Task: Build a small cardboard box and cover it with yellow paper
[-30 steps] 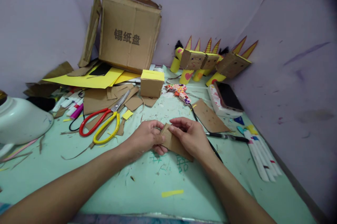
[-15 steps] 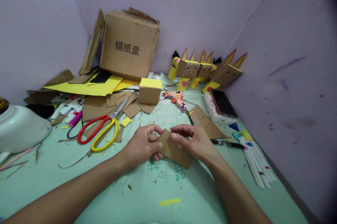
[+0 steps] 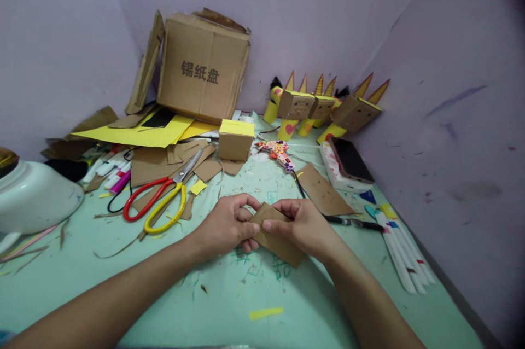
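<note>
A small rectangular piece of cardboard is held tilted just above the green table covering. My left hand pinches its left edge between thumb and fingers. On its upper right side, my right hand presses its thumb on the face, with the fingers behind and partly hidden. Beyond my hands stands a small cardboard box with a yellow top. A hot glue gun with a colourful pattern lies to the right of that box. Scissors with red and yellow handles rest to the left of my hands.
A big cardboard box leans at the back. Cardboard giraffe-like figures stand by the wall. On the right lie a phone, a flat cardboard piece and white markers. A yellow strip lies in front.
My right thumb has come down onto the cardboard's face, where its fingertips were at the upper edge before. The view has shifted slightly.
</note>
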A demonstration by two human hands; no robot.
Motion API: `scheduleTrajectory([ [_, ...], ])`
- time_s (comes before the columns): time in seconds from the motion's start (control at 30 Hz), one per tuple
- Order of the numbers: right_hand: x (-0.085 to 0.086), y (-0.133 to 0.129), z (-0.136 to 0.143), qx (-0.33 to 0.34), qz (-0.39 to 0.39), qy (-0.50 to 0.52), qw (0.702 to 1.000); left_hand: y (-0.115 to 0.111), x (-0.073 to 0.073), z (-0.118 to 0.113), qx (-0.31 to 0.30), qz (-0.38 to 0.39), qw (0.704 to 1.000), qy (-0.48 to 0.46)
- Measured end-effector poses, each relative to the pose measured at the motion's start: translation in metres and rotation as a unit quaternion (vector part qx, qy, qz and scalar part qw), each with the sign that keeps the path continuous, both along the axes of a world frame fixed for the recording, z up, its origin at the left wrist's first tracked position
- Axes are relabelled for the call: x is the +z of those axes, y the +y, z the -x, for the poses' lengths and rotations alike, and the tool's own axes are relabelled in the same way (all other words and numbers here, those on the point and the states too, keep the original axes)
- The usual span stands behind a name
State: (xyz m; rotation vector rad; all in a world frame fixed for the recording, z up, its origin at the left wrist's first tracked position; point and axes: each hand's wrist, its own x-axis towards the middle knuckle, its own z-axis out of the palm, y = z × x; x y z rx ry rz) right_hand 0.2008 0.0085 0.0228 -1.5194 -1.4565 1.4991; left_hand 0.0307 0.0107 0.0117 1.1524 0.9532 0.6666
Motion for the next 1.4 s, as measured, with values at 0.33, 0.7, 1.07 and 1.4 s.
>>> scheduleTrajectory([
  [0.33, -0.0013, 0.0003, -0.0029, -0.010, 0.042, 0.023, 0.999, 0.0014, -0.0009, -0.0007, 0.007, 0.037, 0.999, 0.003],
  [0.7, 0.0020, -0.0006, -0.0048, -0.002, 0.047, 0.016, 0.999, 0.0020, -0.0047, -0.0004, -0.003, 0.033, 0.999, -0.010],
  [1.07, 0.0020, 0.0000, -0.0035, 0.002, 0.042, 0.008, 0.999, 0.0010, -0.0071, -0.0014, -0.012, 0.014, 1.000, 0.006],
  [1.4, -0.0008, 0.0001, -0.0021, 0.004, 0.036, 0.009, 0.999, -0.0001, -0.0069, -0.0039, 0.007, 0.021, 1.000, 0.020],
])
